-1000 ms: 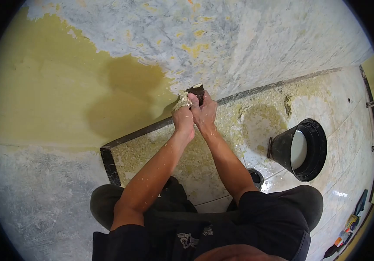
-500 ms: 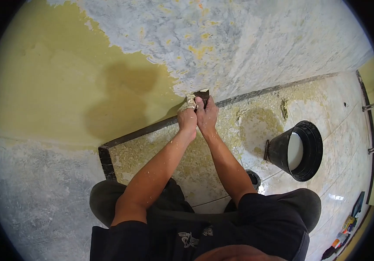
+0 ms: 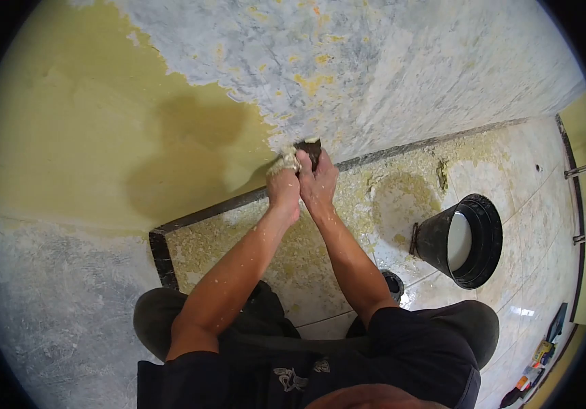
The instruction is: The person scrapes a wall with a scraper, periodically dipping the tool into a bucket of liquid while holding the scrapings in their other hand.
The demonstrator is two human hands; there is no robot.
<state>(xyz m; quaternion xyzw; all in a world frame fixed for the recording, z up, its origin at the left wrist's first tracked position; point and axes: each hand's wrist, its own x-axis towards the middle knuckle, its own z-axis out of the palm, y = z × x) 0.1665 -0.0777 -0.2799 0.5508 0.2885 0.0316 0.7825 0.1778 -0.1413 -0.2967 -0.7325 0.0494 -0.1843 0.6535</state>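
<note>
1. Nearest lay the dark shirt (image 3: 388, 351) with a pale print on its front, and a bent knee (image 3: 467, 334) showed at either side of it.
2. Both forearms, specked with pale flakes, reached forward to the foot of the wall.
3. The left hand (image 3: 283, 189) was close beside the right, with a clump of wet scrapings (image 3: 285, 162) over its fingers; the clump hid them, so whether they pinched anything could not be told.
4. The right hand (image 3: 319, 183) held the scraper (image 3: 312, 148), its thumb and fingers closed on the dark, flat piece.
5. The scraper was at the bottom of the wall, just above the dark trim (image 3: 218, 210), with pale residue at its upper edge.
6. A small black pot (image 3: 392, 284) was on the floor beside the right elbow, partly covered by the arm.
7. Yellowish flakes littered the floor (image 3: 334, 273) along the trim, around a rounded damp patch.
8. Right of that patch was the black bucket (image 3: 429, 235), with whitish liquid (image 3: 458, 242) in it.
9. The wall (image 3: 102, 143) was yellow on the left, scraped to mottled grey and white on the right.
10. At the far right edge, several tools (image 3: 542, 354) lay in a row.
</note>
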